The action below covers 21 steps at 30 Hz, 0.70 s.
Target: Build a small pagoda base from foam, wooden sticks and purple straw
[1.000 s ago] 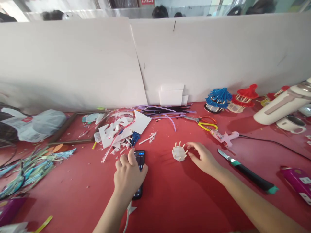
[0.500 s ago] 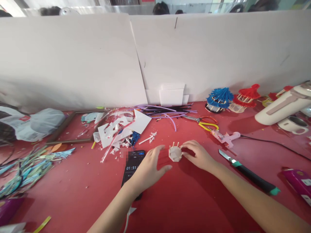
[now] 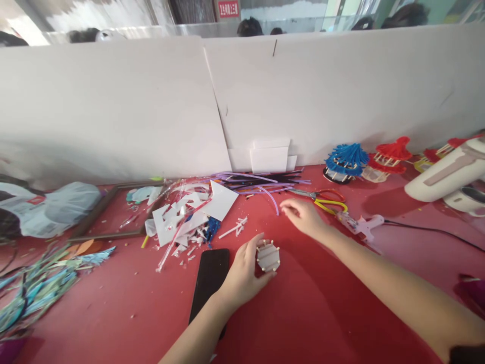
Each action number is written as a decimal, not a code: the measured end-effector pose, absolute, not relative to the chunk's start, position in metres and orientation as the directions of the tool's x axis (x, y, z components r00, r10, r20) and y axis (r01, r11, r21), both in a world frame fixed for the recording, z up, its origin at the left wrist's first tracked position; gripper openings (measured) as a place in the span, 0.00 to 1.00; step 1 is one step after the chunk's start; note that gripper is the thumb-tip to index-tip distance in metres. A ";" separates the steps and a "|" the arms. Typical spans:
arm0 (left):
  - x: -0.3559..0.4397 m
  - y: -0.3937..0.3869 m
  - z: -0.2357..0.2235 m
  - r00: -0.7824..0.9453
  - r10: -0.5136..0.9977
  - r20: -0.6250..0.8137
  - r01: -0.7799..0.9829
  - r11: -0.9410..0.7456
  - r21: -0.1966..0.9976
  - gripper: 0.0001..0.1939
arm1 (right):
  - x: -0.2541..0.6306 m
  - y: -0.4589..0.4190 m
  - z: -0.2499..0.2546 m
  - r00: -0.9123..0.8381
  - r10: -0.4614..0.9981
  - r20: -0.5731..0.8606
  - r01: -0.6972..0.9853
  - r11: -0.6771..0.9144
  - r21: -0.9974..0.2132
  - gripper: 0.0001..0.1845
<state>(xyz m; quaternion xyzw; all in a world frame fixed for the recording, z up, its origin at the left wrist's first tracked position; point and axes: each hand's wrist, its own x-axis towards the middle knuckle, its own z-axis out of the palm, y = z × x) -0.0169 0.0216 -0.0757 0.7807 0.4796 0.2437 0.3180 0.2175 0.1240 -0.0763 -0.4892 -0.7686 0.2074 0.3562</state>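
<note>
A small pale octagonal piece with several short stick posts around its rim stands just above the red table. My left hand holds it by the edge, fingers behind and thumb in front. Up and to the right, my right hand is over the table with its fingers loosely bent and apart, and nothing shows in them. It is nearest to the purple pipe cleaners and the yellow-and-red-handled scissors. A pink glue gun lies beyond my right forearm.
A dark phone lies beside my left wrist. White paper scraps and an empty frame are on the left. Blue and red miniature pavilions stand at the back right, near a white bottle. A white board stands behind.
My right hand has let go of the octagonal piece and moved up and away. My left hand has closed on the piece, which is now turned differently. The phone's screen has gone dark.
</note>
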 end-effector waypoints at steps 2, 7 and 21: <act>-0.019 0.021 -0.075 0.424 0.902 0.078 0.590 -0.341 0.732 0.39 | 0.220 0.159 -0.072 -0.183 0.920 0.348 0.659 0.377 -0.650 0.12; -0.021 0.021 -0.072 0.423 0.904 0.062 0.575 -0.321 0.752 0.34 | 0.208 0.237 -0.055 -0.186 0.938 0.293 0.770 0.324 -0.550 0.16; -0.021 0.023 -0.066 0.418 0.897 0.147 0.416 -0.332 0.846 0.28 | 0.152 0.284 -0.055 -0.409 0.899 0.158 0.849 0.438 -0.295 0.18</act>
